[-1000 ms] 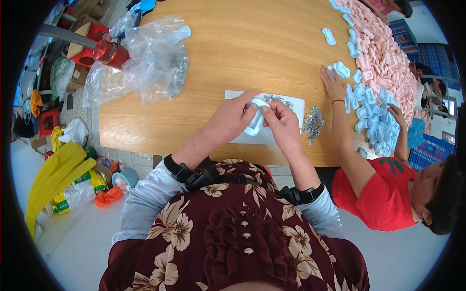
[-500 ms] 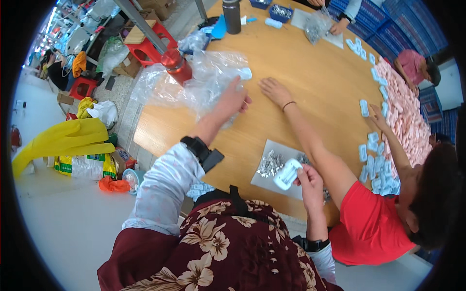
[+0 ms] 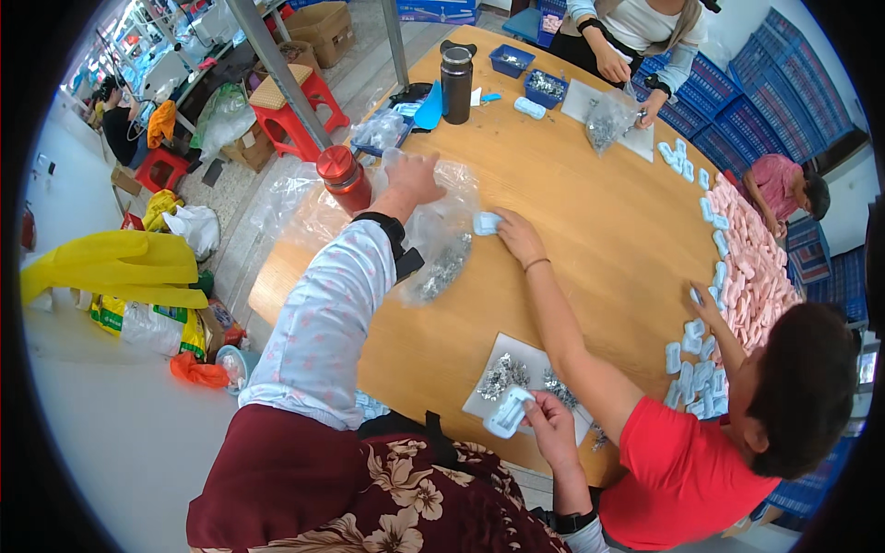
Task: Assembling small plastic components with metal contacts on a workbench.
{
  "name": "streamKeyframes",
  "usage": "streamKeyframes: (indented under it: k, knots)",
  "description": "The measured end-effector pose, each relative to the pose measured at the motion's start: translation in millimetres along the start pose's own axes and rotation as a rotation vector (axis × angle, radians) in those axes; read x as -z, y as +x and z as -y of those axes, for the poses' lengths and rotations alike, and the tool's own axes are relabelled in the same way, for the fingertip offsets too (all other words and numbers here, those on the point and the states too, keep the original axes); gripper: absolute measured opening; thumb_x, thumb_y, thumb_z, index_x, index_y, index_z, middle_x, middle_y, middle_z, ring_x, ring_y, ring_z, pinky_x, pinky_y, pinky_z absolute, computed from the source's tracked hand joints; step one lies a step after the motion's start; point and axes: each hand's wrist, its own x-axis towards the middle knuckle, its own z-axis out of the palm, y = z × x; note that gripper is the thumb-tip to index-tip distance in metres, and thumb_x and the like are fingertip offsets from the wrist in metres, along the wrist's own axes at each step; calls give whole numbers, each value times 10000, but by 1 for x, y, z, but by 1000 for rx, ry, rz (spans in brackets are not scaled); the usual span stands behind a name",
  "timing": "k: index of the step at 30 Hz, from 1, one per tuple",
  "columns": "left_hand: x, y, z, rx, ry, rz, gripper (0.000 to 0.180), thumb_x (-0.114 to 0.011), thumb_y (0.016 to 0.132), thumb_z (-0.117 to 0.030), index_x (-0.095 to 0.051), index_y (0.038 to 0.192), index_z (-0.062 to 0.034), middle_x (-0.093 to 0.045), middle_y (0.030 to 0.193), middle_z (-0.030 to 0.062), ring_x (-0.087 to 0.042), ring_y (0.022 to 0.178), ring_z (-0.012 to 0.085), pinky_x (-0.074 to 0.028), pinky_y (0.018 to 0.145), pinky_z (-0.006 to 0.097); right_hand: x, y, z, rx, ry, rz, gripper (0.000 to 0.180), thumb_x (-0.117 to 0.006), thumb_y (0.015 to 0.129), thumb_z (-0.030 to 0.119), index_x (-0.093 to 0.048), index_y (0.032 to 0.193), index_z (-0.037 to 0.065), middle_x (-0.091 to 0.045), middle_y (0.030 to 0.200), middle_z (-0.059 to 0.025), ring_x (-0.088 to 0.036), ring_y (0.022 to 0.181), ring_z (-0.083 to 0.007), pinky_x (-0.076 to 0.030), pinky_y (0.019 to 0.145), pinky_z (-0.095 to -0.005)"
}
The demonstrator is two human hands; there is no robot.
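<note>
In my right hand point(image 3: 553, 426), a light blue plastic casing point(image 3: 509, 412), oblong with a recessed middle, is pinched between thumb and fingers over the near edge of the table. My left arm stretches across the table, and my left hand point(image 3: 415, 177) has its fingers curled on the upper part of a clear plastic bag point(image 3: 426, 226). Small silvery metal parts point(image 3: 446, 267) lie in the bag's lower end. Another blue casing point(image 3: 486, 223) lies beside the bag, touched by the hand point(image 3: 522, 238) of a co-worker in red.
A red bottle point(image 3: 343, 177) and a dark flask point(image 3: 456, 85) stand on the table point(image 3: 590, 230). Metal parts lie on a white sheet point(image 3: 484, 392) near me. Blue casings point(image 3: 696, 382) and a pink heap point(image 3: 749, 263) cover the right side. Another person works at the far side.
My left hand has moved farther away over the bag. The co-worker's hand has come to the blue casing beside the bag. My right hand keeps its casing, now turned somewhat. The view has shifted.
</note>
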Motion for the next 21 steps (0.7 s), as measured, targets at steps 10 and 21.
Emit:
streamKeyframes:
  k: [10,21]
  knots:
    - [-47,14,5,-132,-42,772,401,-635,771,-340,-731,1058,-76,-697,1106,151,-641,1082,325,-501,933,393,1,12,-5,-43,18,-47,237,-601,970,125,-613,1134,-45,-659,946,-37,-581,767,-75,-503,718,-235]
    - [-8,22,-4,-115,165,618,659,-748,704,-506,-635,1227,-121,-583,1309,109,-508,1247,278,-401,1020,459,6,14,8,-26,22,-83,233,-601,969,138,-616,1124,-35,-662,922,-42,-582,754,-93,-486,703,-236]
